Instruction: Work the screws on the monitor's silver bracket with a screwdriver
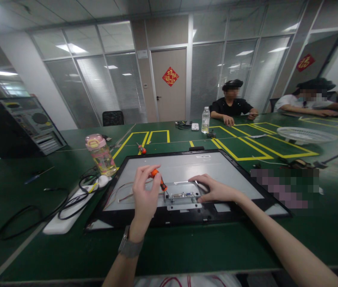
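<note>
Glass partitions and a pale door (pixel 169 95) are seen at 12 o'clock, beyond a green desk (pixel 187 247) marked with yellow tape. On the desk, a pink-lidded bottle (pixel 101 156) is stood at 10 o'clock, pale yellowish liquid visible inside; at 1 o'clock, a clear capped bottle (pixel 205 120) is seen partly filled. Farther out at 10 o'clock, a black computer case (pixel 22 125) is placed. At the centre, a flat display panel (pixel 228 171) is laid, and a metal bracket (pixel 183 195) is set on its near half. By the left hand (pixel 145 187), raised with wrist bent upright, an orange-and-black screwdriver (pixel 158 179) is pinched between closed fingertips, its tip slanted down to the bracket's left end. By the right hand (pixel 213 188), reached in from 4 o'clock, the bracket's right end is framed with curved fingers; whether it is gripped cannot be told.
</note>
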Tool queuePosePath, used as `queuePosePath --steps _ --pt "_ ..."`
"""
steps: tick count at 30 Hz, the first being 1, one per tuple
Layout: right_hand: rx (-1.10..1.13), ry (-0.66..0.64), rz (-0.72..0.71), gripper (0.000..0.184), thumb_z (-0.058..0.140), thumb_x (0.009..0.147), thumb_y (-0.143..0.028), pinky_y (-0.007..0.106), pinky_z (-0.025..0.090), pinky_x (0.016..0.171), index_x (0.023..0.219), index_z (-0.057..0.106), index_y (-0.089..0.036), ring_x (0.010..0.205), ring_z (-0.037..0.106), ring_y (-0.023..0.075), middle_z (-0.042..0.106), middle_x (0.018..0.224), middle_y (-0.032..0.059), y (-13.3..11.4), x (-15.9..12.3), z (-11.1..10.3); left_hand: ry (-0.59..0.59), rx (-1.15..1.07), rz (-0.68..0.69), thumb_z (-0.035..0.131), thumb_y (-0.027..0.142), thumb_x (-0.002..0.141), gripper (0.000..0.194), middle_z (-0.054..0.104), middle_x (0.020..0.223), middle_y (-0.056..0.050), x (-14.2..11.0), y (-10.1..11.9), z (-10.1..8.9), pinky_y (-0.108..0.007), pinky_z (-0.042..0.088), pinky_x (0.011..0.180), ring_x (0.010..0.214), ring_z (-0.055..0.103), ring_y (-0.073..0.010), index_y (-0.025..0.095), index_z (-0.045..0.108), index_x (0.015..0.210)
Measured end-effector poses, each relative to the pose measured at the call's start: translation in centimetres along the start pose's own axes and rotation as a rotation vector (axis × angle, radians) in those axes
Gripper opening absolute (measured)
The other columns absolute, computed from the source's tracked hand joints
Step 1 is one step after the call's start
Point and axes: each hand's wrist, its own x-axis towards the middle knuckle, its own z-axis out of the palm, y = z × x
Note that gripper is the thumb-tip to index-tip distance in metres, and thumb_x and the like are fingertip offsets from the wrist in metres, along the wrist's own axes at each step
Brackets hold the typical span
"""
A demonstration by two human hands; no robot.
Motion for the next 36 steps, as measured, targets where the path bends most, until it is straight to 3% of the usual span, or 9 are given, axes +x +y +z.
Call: queuePosePath --steps 3,8,13,19,24,29,33,36 --pt "0.0 -0.006 0.003 0.073 0.075 0.07 -0.04 0.046 0.033 0.11 0.136 0.046 -0.028 0.123 0.044 0.0297 0.049 0.127 0.0073 -0.03 -0.05 -0.02 -0.054 -0.033 0.005 0.047 0.023 0.092 0.025 0.063 0.1 -0.006 0.01 0.21 -0.08 -0.03 0.048 0.082 0.092 0.061 -0.0194 0.021 0.068 0.108" --pt "0.012 -0.007 0.005 0.073 0.075 0.07 -0.04 0.045 0.032 0.11 0.136 0.046 -0.026 0.122 0.044 0.0297 0.048 0.127 0.0076 0.11 -0.07 0.02 -0.026 0.033 -0.006 0.061 0.025 0.086 0.018 0.057 0.093 -0.003 -0.03 0.32 0.04 -0.027 0.048 0.076 0.082 0.059 -0.016 0.023 0.069 0.102" --pt "0.011 -0.005 0.003 0.072 0.075 0.07 -0.04 0.046 0.032 0.11 0.136 0.046 -0.027 0.122 0.045 0.0297 0.048 0.128 0.0075 0.03 -0.09 0.02 -0.112 -0.03 0.024 0.048 0.021 0.092 0.029 0.06 0.103 -0.006 -0.11 0.38 0.04 -0.032 0.048 0.084 0.095 0.059 -0.0193 0.022 0.064 0.116" --pt "0.011 -0.007 -0.011 0.073 0.076 0.07 -0.039 0.045 0.031 0.111 0.136 0.046 -0.027 0.123 0.044 0.0292 0.048 0.127 0.0077 0.2 -0.03 0.02 -0.057 0.05 0.055 0.061 0.021 0.086 0.019 0.053 0.095 -0.004 -0.14 0.75 0.07 -0.029 0.048 0.078 0.083 0.057 -0.0159 0.021 0.067 0.104" --pt "0.014 0.003 -0.017 0.074 0.076 0.069 -0.039 0.046 0.031 0.111 0.136 0.046 -0.026 0.124 0.044 0.03 0.049 0.127 0.0078 0.38 0.04 0.07 -0.105 0.026 0.074 0.05 0.018 0.091 0.026 0.058 0.102 -0.006 -0.25 0.45 0.08 -0.031 0.047 0.082 0.094 0.058 -0.019 0.021 0.064 0.112" --pt "0.013 0.0 -0.01 0.074 0.075 0.069 -0.04 0.046 0.032 0.11 0.136 0.046 -0.026 0.123 0.044 0.03 0.048 0.128 0.0075 0.43 0.11 0.15 -0.069 0.053 0.077 0.06 0.02 0.087 0.021 0.054 0.097 -0.004 -0.28 0.06 0.17 -0.03 0.048 0.078 0.085 0.056 -0.0164 0.022 0.065 0.107" --pt "0.005 0.001 -0.006 0.074 0.076 0.07 -0.039 0.045 0.032 0.11 0.137 0.046 -0.027 0.123 0.044 0.0292 0.048 0.128 0.0074 0.39 0.1 0.15 -0.127 -0.003 0.055 0.05 0.016 0.091 0.03 0.058 0.104 -0.005 -0.21 -0.02 0.15 -0.03 0.048 0.082 0.096 0.058 -0.0181 0.023 0.061 0.117" --pt "0.007 -0.004 -0.008 0.074 0.076 0.07 -0.039 0.044 0.032 0.111 0.137 0.045 -0.027 0.124 0.044 0.029 0.048 0.127 0.0075 0.42 0.07 0.13 -0.088 0.001 0.033 0.055 0.018 0.089 0.027 0.057 0.1 -0.004 -0.19 -0.02 0.21 -0.028 0.049 0.079 0.088 0.058 -0.0162 0.023 0.062 0.115"
